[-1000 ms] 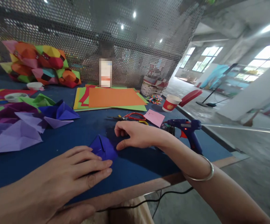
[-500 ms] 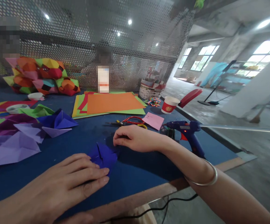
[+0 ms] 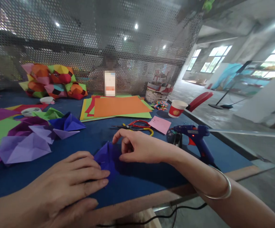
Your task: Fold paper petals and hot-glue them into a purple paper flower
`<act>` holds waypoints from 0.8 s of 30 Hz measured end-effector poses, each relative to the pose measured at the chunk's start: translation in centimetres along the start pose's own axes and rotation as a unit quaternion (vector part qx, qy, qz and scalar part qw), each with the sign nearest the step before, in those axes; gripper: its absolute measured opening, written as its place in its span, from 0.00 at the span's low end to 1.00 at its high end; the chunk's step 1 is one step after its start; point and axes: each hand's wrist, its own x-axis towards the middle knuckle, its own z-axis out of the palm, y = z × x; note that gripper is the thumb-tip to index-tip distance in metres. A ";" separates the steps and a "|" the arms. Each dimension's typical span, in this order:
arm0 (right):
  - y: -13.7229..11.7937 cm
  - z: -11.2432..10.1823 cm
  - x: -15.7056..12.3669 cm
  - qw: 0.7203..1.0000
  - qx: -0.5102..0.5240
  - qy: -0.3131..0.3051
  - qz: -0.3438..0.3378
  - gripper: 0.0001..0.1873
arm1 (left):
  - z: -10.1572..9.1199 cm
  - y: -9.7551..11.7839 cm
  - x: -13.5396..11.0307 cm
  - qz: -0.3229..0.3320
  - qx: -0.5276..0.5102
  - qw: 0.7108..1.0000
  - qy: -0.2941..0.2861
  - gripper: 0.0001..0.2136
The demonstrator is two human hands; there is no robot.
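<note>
A dark blue folded paper (image 3: pixel 107 158) lies on the blue tabletop before me, one pointed flap standing up. My left hand (image 3: pixel 78 177) rests over its left and near part, fingers stretched out and pressing it down, so some of the paper is hidden. Beside its upper right edge is my right hand (image 3: pixel 137 145), index finger reaching to the raised tip, thumb apart from it and the other fingers curled. Whether that index fingertip touches the paper I cannot tell. Red-and-yellow-handled scissors (image 3: pixel 139 125) lie just beyond my right hand.
A blue glue gun (image 3: pixel 196 134) stands at right, near a pink note (image 3: pixel 160 124) and a paper cup (image 3: pixel 177 108). Coloured sheets (image 3: pixel 120 106) lie behind. Folded purple papers (image 3: pixel 28 147) and assembled paper balls (image 3: pixel 59 76) are at left. A mesh panel (image 3: pixel 80 38) closes the back.
The blue paper's flap has risen into a taller point. My right index finger has stretched out toward it and parted from the thumb. My left hand stays on the paper; the view shifted slightly.
</note>
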 end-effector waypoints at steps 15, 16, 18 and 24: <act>0.1 -1.4 -0.2 0.994 -0.083 -0.070 -0.012 0.25 | 0.4 1.1 3.4 -0.155 -0.086 0.984 -0.012 0.07; 0.2 -1.4 -0.2 0.994 -0.087 -0.063 -0.011 0.27 | 0.4 1.1 3.7 -0.176 -0.086 0.980 -0.025 0.08; 0.5 -1.4 -0.2 0.995 -0.079 -0.060 -0.017 0.28 | 0.3 1.2 4.4 -0.191 -0.090 0.976 -0.053 0.12; 0.9 -1.3 0.0 0.990 -0.092 -0.086 -0.060 0.18 | -0.3 1.3 5.6 -0.222 -0.120 0.961 -0.111 0.08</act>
